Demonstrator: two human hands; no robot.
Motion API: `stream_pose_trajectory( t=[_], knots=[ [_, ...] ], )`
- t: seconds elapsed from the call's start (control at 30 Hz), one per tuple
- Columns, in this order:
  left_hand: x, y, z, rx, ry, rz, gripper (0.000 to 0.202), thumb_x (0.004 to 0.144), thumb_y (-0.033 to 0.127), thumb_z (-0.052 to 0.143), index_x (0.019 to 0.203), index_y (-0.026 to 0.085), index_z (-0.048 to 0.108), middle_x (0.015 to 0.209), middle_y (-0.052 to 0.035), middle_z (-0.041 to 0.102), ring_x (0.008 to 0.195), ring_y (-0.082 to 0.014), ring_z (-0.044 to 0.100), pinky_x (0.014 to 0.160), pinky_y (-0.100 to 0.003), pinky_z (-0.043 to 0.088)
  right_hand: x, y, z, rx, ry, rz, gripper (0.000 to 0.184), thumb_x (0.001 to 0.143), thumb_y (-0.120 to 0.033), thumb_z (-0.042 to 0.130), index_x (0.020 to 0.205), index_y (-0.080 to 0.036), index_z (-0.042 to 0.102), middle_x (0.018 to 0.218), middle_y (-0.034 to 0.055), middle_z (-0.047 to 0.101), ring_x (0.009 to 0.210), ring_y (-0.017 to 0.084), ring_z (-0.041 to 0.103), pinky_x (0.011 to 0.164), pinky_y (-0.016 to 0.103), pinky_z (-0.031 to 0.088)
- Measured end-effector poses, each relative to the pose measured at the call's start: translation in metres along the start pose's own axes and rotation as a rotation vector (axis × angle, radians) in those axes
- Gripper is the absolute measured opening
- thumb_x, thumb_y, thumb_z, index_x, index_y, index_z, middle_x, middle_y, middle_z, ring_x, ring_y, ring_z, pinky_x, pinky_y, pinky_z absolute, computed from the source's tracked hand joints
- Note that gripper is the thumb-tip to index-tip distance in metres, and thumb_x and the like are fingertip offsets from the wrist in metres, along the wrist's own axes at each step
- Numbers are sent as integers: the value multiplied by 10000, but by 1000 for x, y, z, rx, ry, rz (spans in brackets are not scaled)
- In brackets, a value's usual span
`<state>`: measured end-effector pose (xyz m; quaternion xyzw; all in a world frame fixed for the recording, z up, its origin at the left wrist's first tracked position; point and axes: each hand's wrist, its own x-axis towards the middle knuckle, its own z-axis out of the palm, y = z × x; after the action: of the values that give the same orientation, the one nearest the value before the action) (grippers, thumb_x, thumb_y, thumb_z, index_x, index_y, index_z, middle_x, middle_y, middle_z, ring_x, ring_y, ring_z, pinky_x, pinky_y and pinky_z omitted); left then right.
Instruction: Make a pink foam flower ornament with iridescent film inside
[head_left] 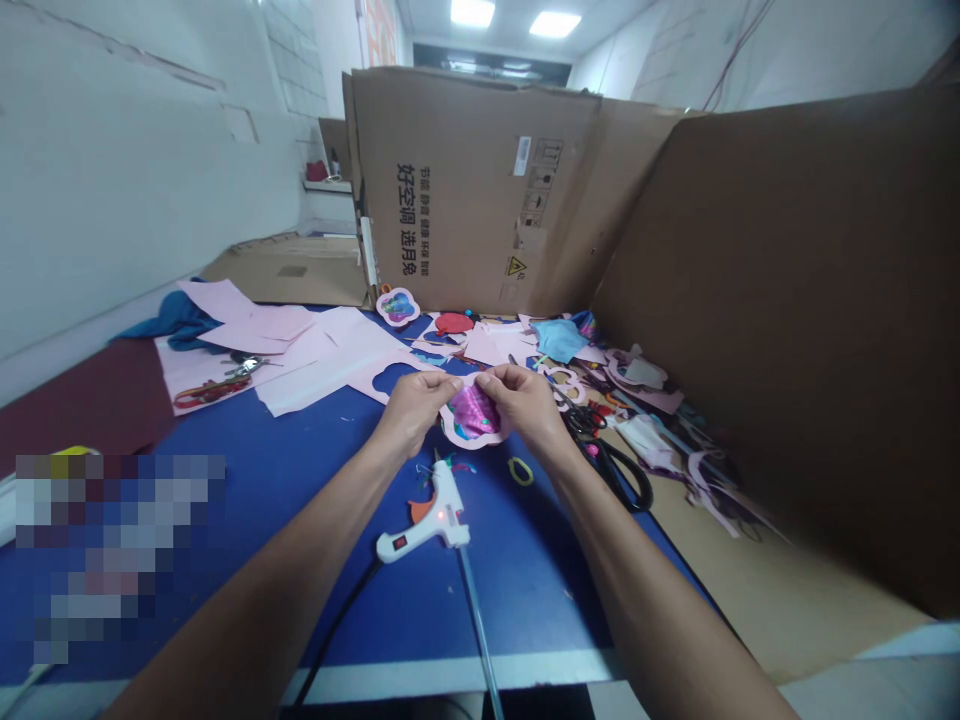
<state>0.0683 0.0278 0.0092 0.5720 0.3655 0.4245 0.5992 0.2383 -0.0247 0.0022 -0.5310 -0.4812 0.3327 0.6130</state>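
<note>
Left hand [409,412] and right hand [523,402] both clamped on a pink paper flower-shaped frame [472,443] with shiny purple center [472,412], right between them, hot glue gun [439,515] just below.

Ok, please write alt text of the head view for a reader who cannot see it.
The left hand and right hand hold a pink paper frame with a shiny magenta centre at a blue table. A white hot glue gun lies below them, black-handled scissors to the right, cardboard sheets behind.
</note>
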Motion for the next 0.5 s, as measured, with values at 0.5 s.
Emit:
stream_pose_trajectory(
  t=[0.5],
  knots=[
    [1,-2,1,-15,15,50,178,778,355,797,708,191,790,623,-9,654,535,-129,496,548,-279,395,-2,-4,1,-18,6,3,412,773,-602,834,734,-207,722,635,9,645,559,156,514,521,291,404]
  ],
)
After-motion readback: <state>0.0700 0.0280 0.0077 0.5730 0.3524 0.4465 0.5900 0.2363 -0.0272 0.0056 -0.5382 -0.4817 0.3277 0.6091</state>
